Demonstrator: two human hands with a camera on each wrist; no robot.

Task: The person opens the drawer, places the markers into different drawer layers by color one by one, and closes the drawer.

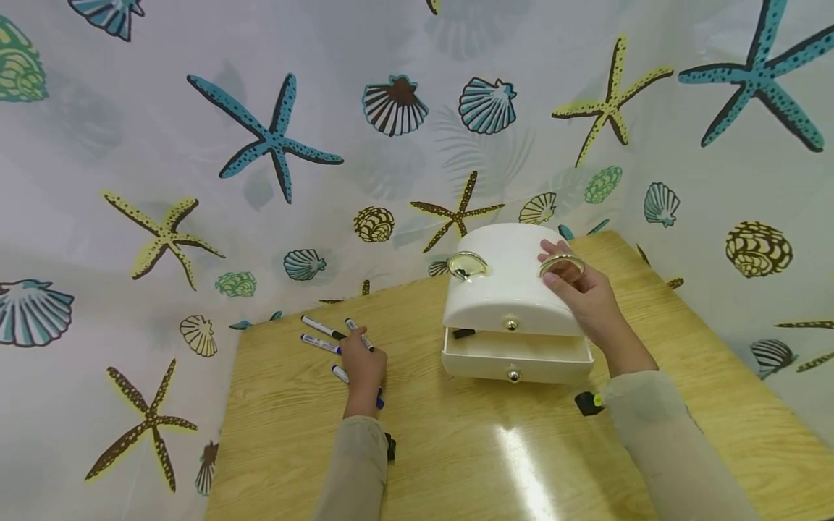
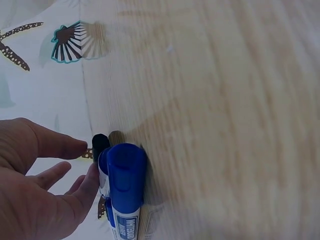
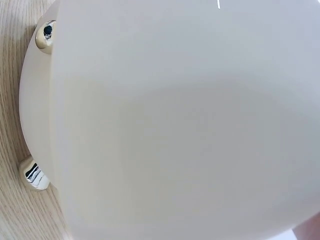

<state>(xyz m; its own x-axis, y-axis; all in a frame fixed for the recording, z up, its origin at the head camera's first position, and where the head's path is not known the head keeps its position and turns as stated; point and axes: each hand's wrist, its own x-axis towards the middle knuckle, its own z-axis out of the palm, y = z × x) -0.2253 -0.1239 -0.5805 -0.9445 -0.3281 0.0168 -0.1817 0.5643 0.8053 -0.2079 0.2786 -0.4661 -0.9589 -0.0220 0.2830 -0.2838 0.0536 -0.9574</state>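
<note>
Over a group of whiteboard markers on the table's left, my left hand (image 1: 365,362) reaches down to a marker (image 1: 359,333). In the left wrist view the thumb and fingers stand apart at a black cap (image 2: 100,144), beside a blue-capped marker (image 2: 127,175). My right hand (image 1: 589,293) holds the right gold ring handle (image 1: 562,262) on top of a white rounded box (image 1: 504,264). The box's lower drawer (image 1: 517,367) is pulled out, with a small black object (image 1: 464,333) inside. Most of the right hand is hidden in the right wrist view, where the box fills the picture.
A black-capped marker (image 1: 319,326) and blue-capped markers (image 1: 319,343) lie around the left hand. A second gold ring handle (image 1: 468,265) is on the box's left, and gold knobs (image 1: 513,375) are on its front. Patterned cloth (image 1: 391,181) hangs behind the wooden table (image 1: 443,456).
</note>
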